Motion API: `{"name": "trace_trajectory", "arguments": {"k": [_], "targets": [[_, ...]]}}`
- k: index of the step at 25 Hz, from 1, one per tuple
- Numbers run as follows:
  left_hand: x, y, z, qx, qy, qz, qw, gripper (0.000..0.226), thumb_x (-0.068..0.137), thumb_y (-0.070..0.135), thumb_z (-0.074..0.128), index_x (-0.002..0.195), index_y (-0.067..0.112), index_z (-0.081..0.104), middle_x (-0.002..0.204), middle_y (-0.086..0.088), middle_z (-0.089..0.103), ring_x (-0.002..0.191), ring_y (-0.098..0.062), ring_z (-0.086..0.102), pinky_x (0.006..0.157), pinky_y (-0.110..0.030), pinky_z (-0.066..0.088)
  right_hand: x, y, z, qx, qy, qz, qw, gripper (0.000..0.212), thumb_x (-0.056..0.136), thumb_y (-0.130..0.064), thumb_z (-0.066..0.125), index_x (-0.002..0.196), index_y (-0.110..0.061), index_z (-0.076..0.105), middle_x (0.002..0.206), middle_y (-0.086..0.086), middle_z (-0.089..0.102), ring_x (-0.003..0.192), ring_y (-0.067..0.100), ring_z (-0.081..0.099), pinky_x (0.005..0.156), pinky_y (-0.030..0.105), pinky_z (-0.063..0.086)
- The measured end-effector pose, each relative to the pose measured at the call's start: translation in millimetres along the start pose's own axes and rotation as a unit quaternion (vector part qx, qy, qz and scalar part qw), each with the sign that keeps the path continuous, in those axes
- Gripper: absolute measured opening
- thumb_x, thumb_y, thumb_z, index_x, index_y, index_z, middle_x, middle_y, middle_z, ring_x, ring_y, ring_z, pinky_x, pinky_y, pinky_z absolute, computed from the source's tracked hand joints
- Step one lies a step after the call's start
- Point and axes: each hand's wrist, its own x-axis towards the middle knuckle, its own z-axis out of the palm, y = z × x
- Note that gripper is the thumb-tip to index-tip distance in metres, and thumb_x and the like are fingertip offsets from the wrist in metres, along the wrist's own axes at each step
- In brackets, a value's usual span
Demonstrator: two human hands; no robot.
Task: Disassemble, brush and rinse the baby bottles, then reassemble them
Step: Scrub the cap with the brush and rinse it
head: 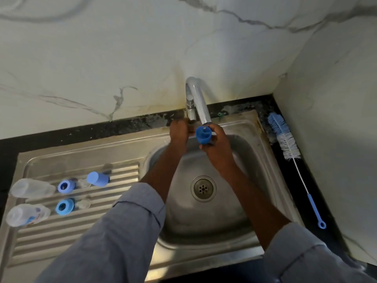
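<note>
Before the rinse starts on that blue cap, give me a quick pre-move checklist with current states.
1. Blue cap held under the faucet spout by the right hand: ok.
2. Left hand at the faucet base, by the valve: ok.
3. Water running: cannot tell, no stream visible.
4. Sink drain unobstructed: ok.
5. Bottle brush within reach on the counter, right of the sink: ok.
6. Remaining parts, two bottle bodies, two collar rings and another cap, parked on the drainboard: ok.
</note>
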Motion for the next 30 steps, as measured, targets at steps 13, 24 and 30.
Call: {"name": "trace_trajectory", "arguments": {"k": [13, 24, 30], "targets": [[1, -19, -51, -0.092, -0.101, -0.060, 0.989, 0.026, 0.104, 0.035, 0.053, 0.101, 0.015, 0.069, 0.094, -0.004, 0.076, 0.087, -0.021, 0.069, 0.089, -0.038, 0.049, -10, -12, 9, 0.411, -0.091, 0.185, 0.888, 0.044, 0.093, 0.008, 0.059, 0.132, -0.013, 0.061, 0.123, 0.015, 0.064, 0.104, 0.025, 0.067, 0.084, 0.032, 0.060], [-9, 4, -41, -0.190, -0.108, 0.020, 0.976, 0.034, 0.109, 0.034, 0.046, 0.132, 0.013, 0.060, 0.119, -0.011, 0.074, 0.103, -0.021, 0.069, 0.089, -0.034, 0.053, -4, -40, 8, -0.054, 0.024, 0.026, 0.998, 0.039, 0.080, -0.001, 0.081, 0.116, -0.010, 0.069, 0.120, 0.002, 0.052, 0.098, 0.011, 0.060, 0.081, 0.014, 0.052], [-28, 14, -26, -0.052, -0.198, 0.113, 0.972, 0.052, 0.109, 0.050, 0.035, 0.147, 0.018, 0.052, 0.148, -0.004, 0.058, 0.138, -0.015, 0.052, 0.118, -0.035, 0.038, -42, -39, -5, -0.012, 0.084, -0.007, 0.996, 0.050, 0.088, -0.004, 0.075, 0.134, -0.017, 0.061, 0.130, 0.000, 0.061, 0.111, 0.016, 0.065, 0.096, 0.041, 0.058]]}}
